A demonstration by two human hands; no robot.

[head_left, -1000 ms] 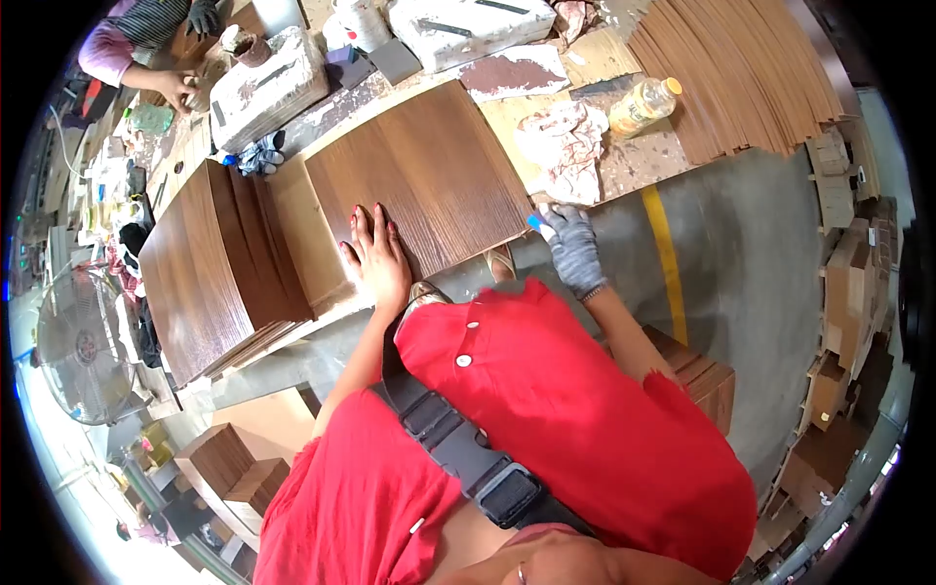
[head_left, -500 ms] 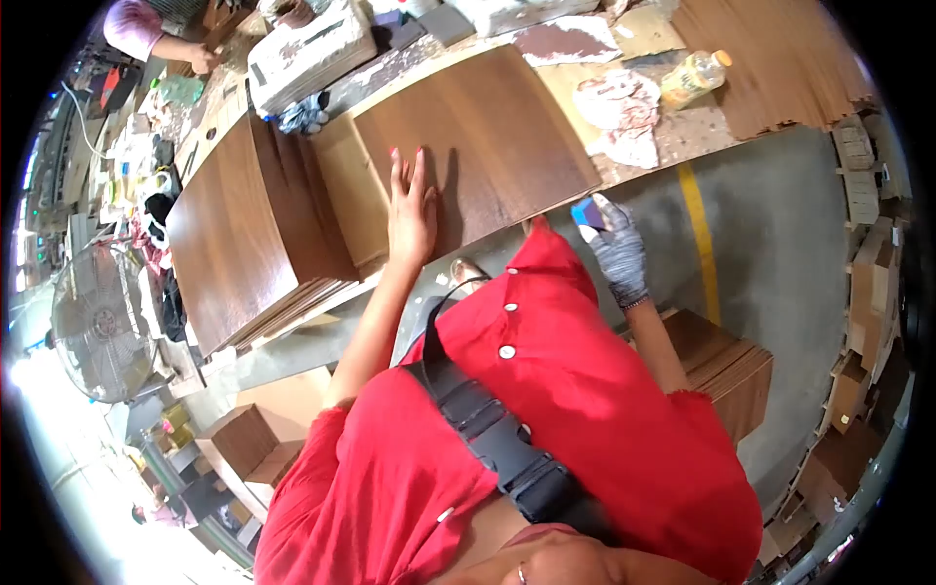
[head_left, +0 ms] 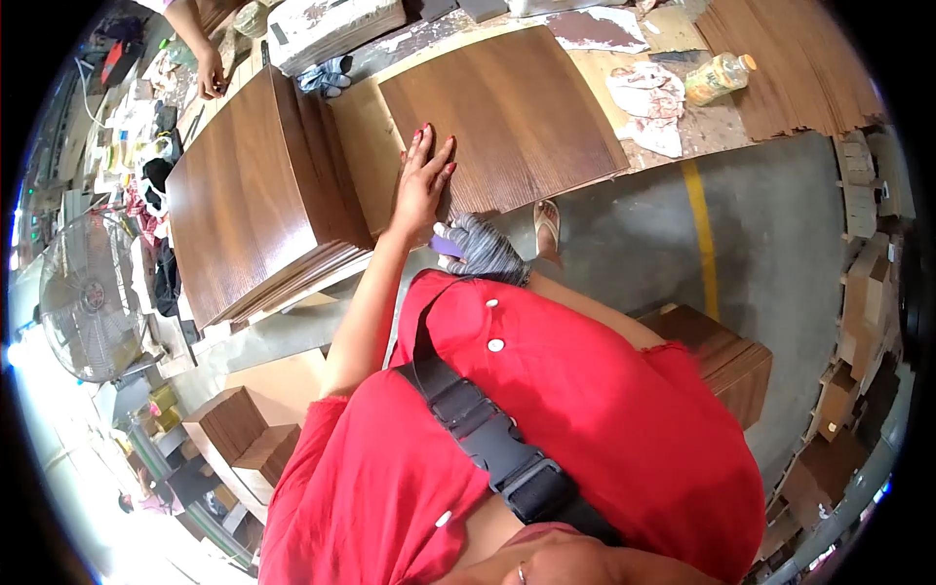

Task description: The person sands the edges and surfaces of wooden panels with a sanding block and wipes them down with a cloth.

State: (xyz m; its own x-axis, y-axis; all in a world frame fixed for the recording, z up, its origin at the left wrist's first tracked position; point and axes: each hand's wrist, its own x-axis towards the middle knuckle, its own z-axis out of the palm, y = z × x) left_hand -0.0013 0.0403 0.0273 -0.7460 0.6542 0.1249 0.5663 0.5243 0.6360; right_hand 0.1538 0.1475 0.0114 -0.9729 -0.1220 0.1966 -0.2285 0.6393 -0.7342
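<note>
My bare left hand (head_left: 419, 190) lies flat, fingers spread, on the left part of a brown wood-grain panel (head_left: 517, 112). In my right hand (head_left: 487, 251), which wears a grey glove, is a small blue-purple block (head_left: 447, 244); its exact kind does not show. The fingers are closed around it at the panel's near edge, just below my left hand. Whether the block touches the edge, I cannot tell. Left of the panel stands a stack of similar brown panels (head_left: 244, 185), with a pale board strip (head_left: 366, 146) between.
Behind the panels are a blue-grey cloth (head_left: 325, 76) and a white wrapped bundle (head_left: 331, 29). A stained rag (head_left: 651, 107) and a bottle (head_left: 720, 78) sit at right. Another person's hand (head_left: 211, 73) is at upper left. A fan (head_left: 93, 292) stands left; stacked panels (head_left: 721, 356) lie on the floor.
My right hand has swept left with the block, from the panel's right corner to beside my left hand. My left hand stays on the panel. The other person's hand has come nearer the stack.
</note>
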